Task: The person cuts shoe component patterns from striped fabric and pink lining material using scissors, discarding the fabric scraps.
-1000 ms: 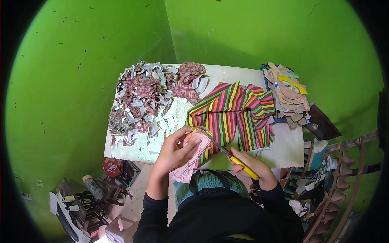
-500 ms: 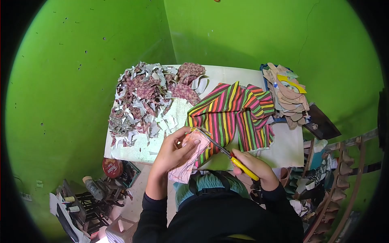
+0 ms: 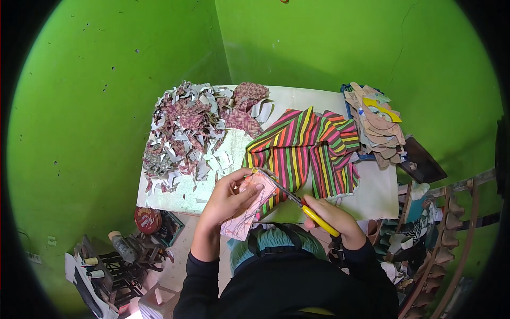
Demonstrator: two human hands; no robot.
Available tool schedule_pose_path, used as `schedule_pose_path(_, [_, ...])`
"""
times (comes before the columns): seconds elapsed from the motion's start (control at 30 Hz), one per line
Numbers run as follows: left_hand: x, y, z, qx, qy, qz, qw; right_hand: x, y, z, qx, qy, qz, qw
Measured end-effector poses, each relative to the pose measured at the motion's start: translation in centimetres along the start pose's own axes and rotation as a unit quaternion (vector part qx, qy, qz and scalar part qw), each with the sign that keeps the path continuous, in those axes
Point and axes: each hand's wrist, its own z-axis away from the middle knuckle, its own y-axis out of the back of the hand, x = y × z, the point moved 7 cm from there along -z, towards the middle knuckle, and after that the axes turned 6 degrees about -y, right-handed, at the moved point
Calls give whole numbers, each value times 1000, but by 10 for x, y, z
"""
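Observation:
My left hand [image 3: 227, 199] pinches a pink piece with dark line markings [image 3: 240, 222] near the table's front edge, thumb on top. The piece's upper end lies against the striped fabric [image 3: 297, 141]. Fingers of my right hand [image 3: 330, 217] are wrapped round the yellow handles of the scissors [image 3: 319, 219]. Their dark blades point up and left to the top edge of the pink piece, beside my left fingertips. The striped cloth, in pink, green, yellow, orange and dark bands, lies bunched behind the scissors.
Patterned and grey scraps [image 3: 186, 119] are heaped on the left of the white table [image 3: 308, 97]. Flat brown templates [image 3: 380, 130] fill a blue container at its right. A round red tin [image 3: 147, 219] stands lower left, a wooden rack [image 3: 443, 239] lower right.
The scissor blades have closed a little at the pink piece's top edge. Both hands have stayed almost in place.

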Motion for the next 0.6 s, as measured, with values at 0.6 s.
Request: schedule_pose_path(0.6, [2,-12,-2,-38,-13,-10,999,-10,3,4,50,124,108,985])
